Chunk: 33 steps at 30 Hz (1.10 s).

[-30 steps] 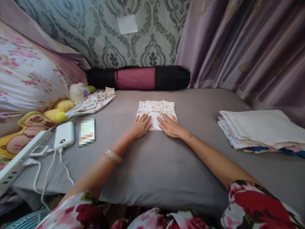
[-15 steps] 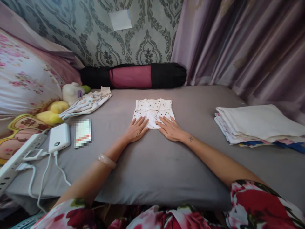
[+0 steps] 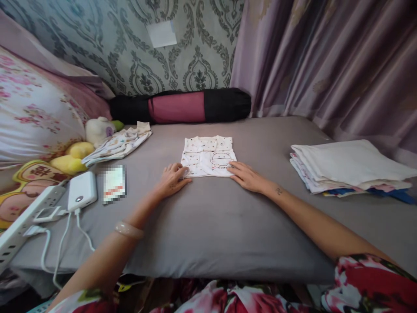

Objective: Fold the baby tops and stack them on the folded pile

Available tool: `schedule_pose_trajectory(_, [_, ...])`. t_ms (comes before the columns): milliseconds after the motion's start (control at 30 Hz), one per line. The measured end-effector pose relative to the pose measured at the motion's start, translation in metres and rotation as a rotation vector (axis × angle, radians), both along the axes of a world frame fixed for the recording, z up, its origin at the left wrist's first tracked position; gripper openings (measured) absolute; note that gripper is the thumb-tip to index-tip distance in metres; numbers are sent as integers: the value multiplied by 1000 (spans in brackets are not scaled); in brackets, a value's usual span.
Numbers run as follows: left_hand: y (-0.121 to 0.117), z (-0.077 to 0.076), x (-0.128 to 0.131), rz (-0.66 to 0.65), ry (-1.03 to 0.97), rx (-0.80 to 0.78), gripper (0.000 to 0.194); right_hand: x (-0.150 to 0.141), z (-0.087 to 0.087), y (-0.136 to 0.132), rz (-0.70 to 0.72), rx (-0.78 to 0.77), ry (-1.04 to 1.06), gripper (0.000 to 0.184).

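Garment: folded white cotton top (image 3: 205,152) with small dark motifs and a line-drawn cartoon animal above red lettering; lies flat near the middle of the grey, sheet-covered bed (image 3: 224,230).
Left hand (image 3: 171,179): at the near left corner of the garment, fingers bent and touching it; whether they pinch the cloth cannot be told.
Right hand (image 3: 250,177): at the near right corner, fingers extended and released, tips touching the edge of the garment.
Left wrist: fitted with a pale, glossy ring-shaped bangle (image 3: 128,229).
Right-side stack: folded light-coloured cloths (image 3: 353,165), white on top, blue showing below; well apart from the right hand.
Left-side cloth: folded white garment with a small coloured print (image 3: 120,142), beside a white plush toy (image 3: 97,131) and a yellow plush toy (image 3: 73,158).
Electrical items: white rectangular power bank (image 3: 81,190), beside a long white power strip (image 3: 32,217).
Blurred item: pale rectangular object (image 3: 114,184), just right of the power bank; details unreadable.
Rear edge: black cylindrical fabric bag with a maroon centre panel (image 3: 177,107), lying along the patterned grey wall (image 3: 202,56).
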<state>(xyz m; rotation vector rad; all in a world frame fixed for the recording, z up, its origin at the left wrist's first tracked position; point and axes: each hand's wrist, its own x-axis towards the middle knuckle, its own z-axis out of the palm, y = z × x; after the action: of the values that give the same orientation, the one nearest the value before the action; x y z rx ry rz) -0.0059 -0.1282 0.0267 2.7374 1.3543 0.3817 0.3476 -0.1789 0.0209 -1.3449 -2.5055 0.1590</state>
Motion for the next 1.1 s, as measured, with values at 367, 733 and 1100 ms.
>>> schedule_pose_trajectory(367, [-3, 7, -7, -149, -127, -158, 36, -2, 18, -17, -1, 64, -87, 35])
schedule_pose_trajectory(733, [9, 47, 17, -1, -255, -365, 33, 1, 20, -14, 59, 71, -114, 36])
schedule_pose_trajectory(1100, [9, 27, 14, -22, -259, -286, 35, 2, 17, -14, 39, 44, -49, 36])
